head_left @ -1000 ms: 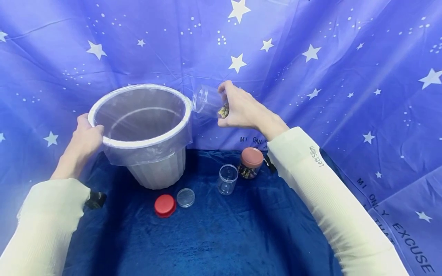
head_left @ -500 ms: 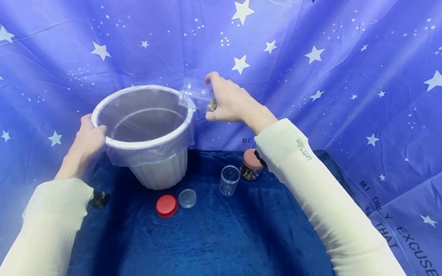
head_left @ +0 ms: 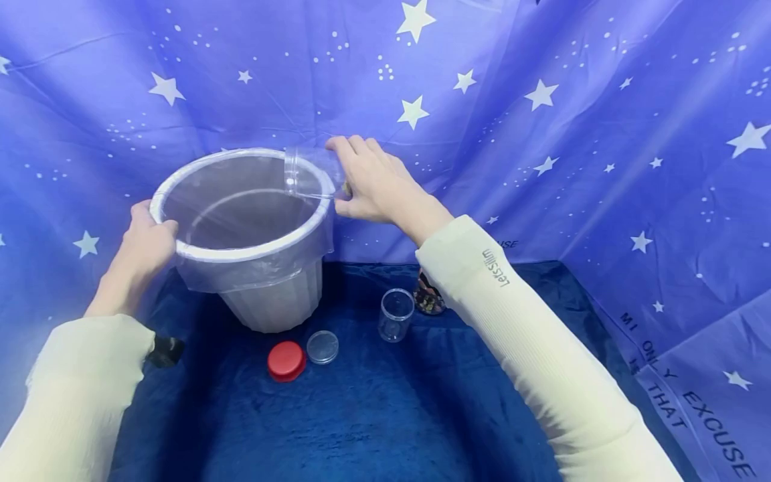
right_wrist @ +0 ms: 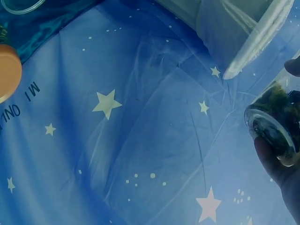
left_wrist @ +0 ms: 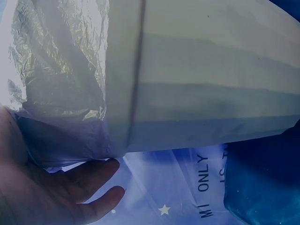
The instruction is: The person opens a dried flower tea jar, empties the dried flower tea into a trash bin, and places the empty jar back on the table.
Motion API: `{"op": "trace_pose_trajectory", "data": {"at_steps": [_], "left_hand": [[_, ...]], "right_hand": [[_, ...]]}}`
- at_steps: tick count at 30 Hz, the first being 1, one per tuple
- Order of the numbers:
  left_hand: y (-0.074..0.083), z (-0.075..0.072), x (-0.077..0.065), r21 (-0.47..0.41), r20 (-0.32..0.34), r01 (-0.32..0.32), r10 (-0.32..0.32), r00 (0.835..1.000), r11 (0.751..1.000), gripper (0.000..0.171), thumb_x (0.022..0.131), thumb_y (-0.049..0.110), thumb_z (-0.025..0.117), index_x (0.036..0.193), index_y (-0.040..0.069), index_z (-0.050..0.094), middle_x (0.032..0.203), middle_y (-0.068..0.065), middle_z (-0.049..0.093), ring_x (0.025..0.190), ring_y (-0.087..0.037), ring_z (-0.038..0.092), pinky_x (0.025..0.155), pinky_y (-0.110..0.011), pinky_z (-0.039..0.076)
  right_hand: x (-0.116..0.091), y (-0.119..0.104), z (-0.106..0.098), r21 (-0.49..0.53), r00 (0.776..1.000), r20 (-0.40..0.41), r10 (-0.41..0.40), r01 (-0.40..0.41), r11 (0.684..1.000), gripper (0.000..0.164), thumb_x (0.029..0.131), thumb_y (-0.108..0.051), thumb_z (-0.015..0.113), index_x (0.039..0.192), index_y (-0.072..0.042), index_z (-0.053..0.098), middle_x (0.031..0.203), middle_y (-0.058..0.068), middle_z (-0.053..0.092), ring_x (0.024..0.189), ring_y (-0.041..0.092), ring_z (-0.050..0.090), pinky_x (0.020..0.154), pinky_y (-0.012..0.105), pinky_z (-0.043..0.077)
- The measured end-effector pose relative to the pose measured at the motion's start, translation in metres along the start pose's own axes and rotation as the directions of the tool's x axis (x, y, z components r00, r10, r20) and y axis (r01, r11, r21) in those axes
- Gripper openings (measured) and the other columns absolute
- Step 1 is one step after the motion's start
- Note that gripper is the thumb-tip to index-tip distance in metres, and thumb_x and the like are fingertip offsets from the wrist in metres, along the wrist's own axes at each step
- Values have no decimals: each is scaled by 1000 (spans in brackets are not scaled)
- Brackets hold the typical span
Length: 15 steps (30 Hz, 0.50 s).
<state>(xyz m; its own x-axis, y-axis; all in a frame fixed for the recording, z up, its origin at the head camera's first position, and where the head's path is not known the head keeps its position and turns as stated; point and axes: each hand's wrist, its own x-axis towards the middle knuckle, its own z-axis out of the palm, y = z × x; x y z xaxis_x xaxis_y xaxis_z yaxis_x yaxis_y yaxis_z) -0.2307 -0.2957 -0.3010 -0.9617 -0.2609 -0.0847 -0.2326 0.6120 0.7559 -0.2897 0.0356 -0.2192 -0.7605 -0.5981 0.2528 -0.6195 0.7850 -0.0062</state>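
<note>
Plastic jar, clear, ridged at the neck (head_left: 307, 175): tipped on its side across the right rim of a white bin (head_left: 255, 253), contact unclear; it has shifted leftward from outside the rim, so its mouth now faces the interior and, by judgement, anything leaving it would fall inside. Olive dried-looking pieces (right_wrist: 276, 101): gathered towards the jar's base, not yet emptied. Right hand (head_left: 379, 184): fingers curled round the jar's base end. Left hand (head_left: 144, 242): unmoved, gripping the bin's left rim, two fingers seen apart along its outer side. Liner (head_left: 277, 273): thin crinkled film, folded over the rim; bin walls fluted, tapering downward. Clear cylindrical cup (head_left: 395, 318): upright, right of the bin. Second jar (head_left: 429, 301): dark mottled contents, partly behind the sleeve (head_left: 512, 314), salmon lid (right_wrist: 8, 72). Red flanged lid (head_left: 286, 360) and clear disc lid (head_left: 322, 347): side by side before the bin. Bench (head_left: 337, 428): covered in deep-blue, velvety cloth
</note>
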Motion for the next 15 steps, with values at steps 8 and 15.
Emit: {"op": "trace_pose_trajectory", "data": {"at_steps": [8, 15], "left_hand": [[1, -1, -1, 5, -10, 10, -10, 1000, 1000, 69, 100, 29, 23, 155, 1, -9, 152, -40, 23, 141, -55, 24, 114, -65, 21], [2, -1, -1, 6, -8, 3, -3, 1000, 1000, 70, 100, 29, 23, 155, 0, -9, 153, -40, 21, 142, -55, 22, 114, -65, 20]], "right_hand": [[2, -6, 6, -44, 999, 28, -28, 29, 999, 76, 84, -33, 70, 148, -15, 33, 139, 9, 51, 126, 29, 49, 95, 43, 51], [4, -13, 11, -88, 997, -8, -74, 73, 993, 71, 85, -27, 71, 146, -14, 36, 136, 11, 52, 126, 30, 50, 91, 43, 53]]}}
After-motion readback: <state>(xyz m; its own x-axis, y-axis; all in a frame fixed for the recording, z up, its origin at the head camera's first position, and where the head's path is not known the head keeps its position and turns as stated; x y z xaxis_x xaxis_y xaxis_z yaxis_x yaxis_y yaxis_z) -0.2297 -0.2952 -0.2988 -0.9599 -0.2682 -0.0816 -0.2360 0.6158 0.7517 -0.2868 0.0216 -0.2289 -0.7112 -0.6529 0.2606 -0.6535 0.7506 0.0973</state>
